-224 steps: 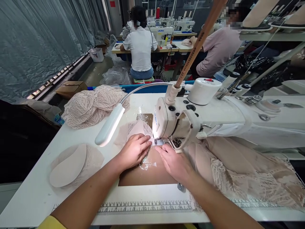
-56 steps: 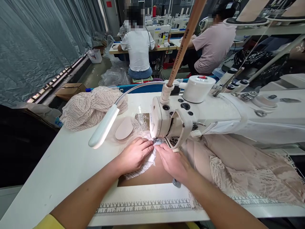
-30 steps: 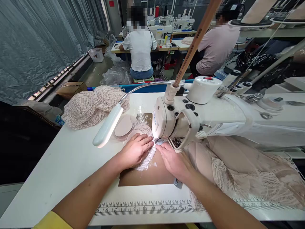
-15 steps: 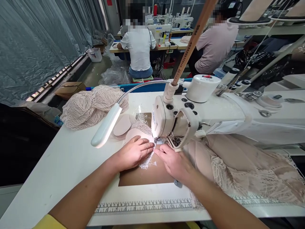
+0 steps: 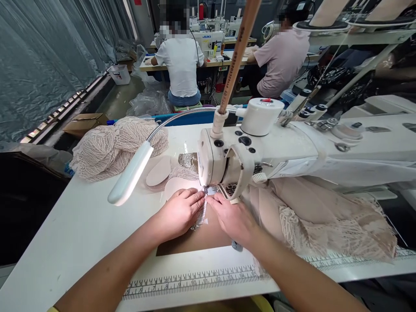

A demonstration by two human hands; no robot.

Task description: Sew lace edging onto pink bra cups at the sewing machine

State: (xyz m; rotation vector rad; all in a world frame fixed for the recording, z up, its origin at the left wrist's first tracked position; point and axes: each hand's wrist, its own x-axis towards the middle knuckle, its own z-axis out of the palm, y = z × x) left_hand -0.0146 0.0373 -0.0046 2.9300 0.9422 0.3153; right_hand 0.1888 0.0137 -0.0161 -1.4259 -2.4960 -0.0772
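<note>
My left hand (image 5: 182, 210) lies with its fingers stretched over a pale beige fabric piece with lace (image 5: 186, 173), just left of the needle. My right hand (image 5: 232, 214) is closed, with thumb and forefinger drawn together at the fabric edge in front of the presser foot (image 5: 205, 189). The fingertips of both hands nearly meet there. The white sewing machine (image 5: 217, 160) stands over the work. Under my hands is a brown plate (image 5: 182, 242), partly covered by shiny clear film. The fabric between my right fingers is mostly hidden.
A pile of beige lace (image 5: 117, 147) sits at the back left. More beige fabric (image 5: 312, 212) is heaped at right under the machine arm. A lit lamp (image 5: 131, 173) on a bent neck overhangs the table. A printed ruler (image 5: 195, 284) runs along the front edge. Two people sit ahead.
The view has shifted a little, so the scene sits further left. Both hands stay at the needle, with only slight finger movement. The person at the right ahead leans differently.
</note>
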